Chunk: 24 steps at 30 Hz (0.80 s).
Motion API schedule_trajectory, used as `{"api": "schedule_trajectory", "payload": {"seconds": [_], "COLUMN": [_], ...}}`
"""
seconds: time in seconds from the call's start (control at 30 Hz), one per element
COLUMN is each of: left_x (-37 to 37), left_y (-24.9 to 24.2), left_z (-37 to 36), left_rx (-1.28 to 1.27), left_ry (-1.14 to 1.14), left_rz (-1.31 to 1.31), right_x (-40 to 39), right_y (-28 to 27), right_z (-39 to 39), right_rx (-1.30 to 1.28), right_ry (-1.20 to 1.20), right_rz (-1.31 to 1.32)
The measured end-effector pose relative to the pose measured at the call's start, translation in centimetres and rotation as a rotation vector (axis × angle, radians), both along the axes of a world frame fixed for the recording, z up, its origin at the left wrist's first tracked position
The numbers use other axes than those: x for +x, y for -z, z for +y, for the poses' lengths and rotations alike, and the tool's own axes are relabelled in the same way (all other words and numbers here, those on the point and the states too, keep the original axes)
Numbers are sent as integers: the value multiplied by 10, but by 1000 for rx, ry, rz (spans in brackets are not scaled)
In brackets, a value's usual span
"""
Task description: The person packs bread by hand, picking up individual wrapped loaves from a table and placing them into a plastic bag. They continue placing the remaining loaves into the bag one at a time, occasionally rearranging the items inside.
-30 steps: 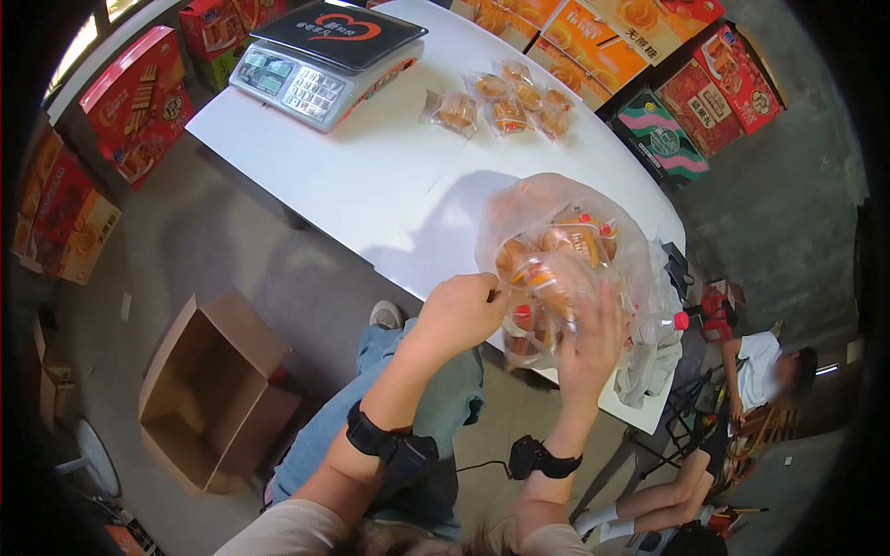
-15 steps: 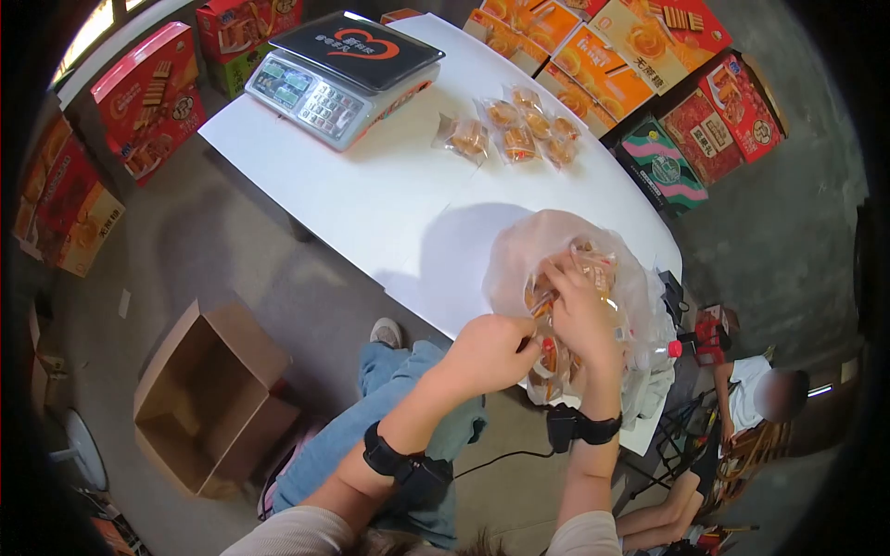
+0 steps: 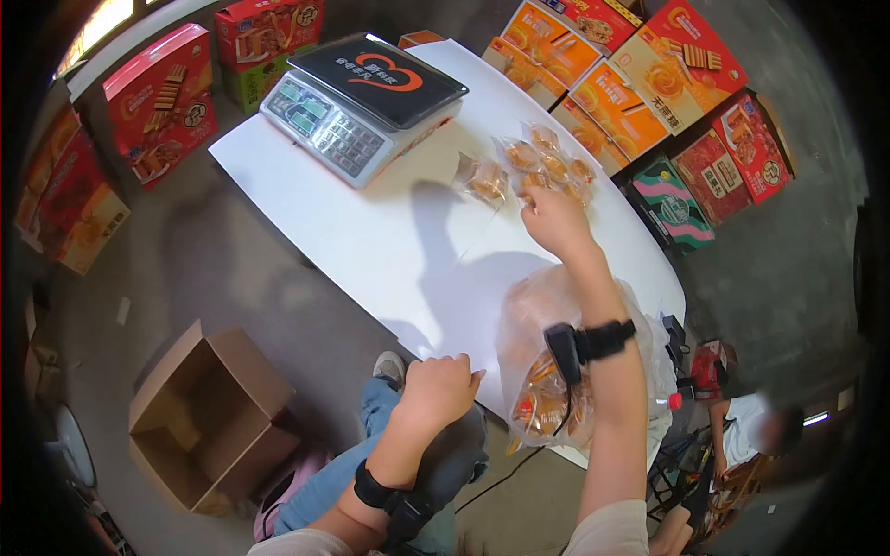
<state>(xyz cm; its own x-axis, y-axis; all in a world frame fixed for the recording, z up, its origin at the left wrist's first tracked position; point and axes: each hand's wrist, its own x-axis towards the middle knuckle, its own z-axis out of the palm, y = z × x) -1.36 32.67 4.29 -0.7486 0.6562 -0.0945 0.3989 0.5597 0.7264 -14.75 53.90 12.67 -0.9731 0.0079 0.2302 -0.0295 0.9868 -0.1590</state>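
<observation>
My right hand [image 3: 558,222] reaches across the white table to a cluster of individually wrapped pastries [image 3: 547,162]. Its fingers are drawn together on a wrapped pastry at the cluster's near side; the fingertips are partly hidden. Just left of them lies a single wrapped pastry [image 3: 487,181]. My left hand [image 3: 440,391] is curled closed beyond the near table edge, with nothing visible in it. Below my right forearm, a translucent plastic bag [image 3: 528,320] holds several wrapped pastries [image 3: 547,408], and the forearm hides part of it.
A scale [image 3: 362,107] occupies the table's far left. Colourful gift boxes [image 3: 640,93] stand beyond the table, with red boxes [image 3: 162,102] at left. An open cardboard box [image 3: 209,417] is on the floor. A red-capped bottle [image 3: 674,401] and a seated person [image 3: 746,431] are at right.
My right hand has left the plastic bag and moved up the table to the wrapped pastries. My left hand has let go at the bag and drawn back to the left.
</observation>
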Motion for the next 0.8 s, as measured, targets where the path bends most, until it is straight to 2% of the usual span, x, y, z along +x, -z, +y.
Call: {"api": "schedule_trajectory", "payload": {"seconds": [0.07, 0.17, 0.3, 0.37, 0.5, 0.6, 0.67, 0.8], "left_x": [-8, -15, -20, -20, -24, -25, -23, -21], "left_y": [12, 21, 16, 16, 11, 13, 14, 15], "left_z": [-4, -12, -21, -23, -27, -28, -27, -27], "left_rx": [-33, 3, -40, 24, 30, 44, 43, 26], "left_ry": [-69, -150, -162, -142, -124, -154, -171, -155], "left_rz": [62, 153, 119, 186, 140, 139, 137, 78], "right_x": [-34, -60, -90, -99, -111, -102, -98, -66], "right_y": [23, 72, 102, 116, 138, 149, 157, 158], "right_z": [8, 15, 5, 7, 0, -14, -13, -41], "right_rx": [313, 399, 221, 220, 150, 159, -39, -12], "right_ry": [168, 188, 276, 311, 287, 247, 93, -40], "right_rz": [-351, -306, -308, -132, -246, -175, -34, -6]}}
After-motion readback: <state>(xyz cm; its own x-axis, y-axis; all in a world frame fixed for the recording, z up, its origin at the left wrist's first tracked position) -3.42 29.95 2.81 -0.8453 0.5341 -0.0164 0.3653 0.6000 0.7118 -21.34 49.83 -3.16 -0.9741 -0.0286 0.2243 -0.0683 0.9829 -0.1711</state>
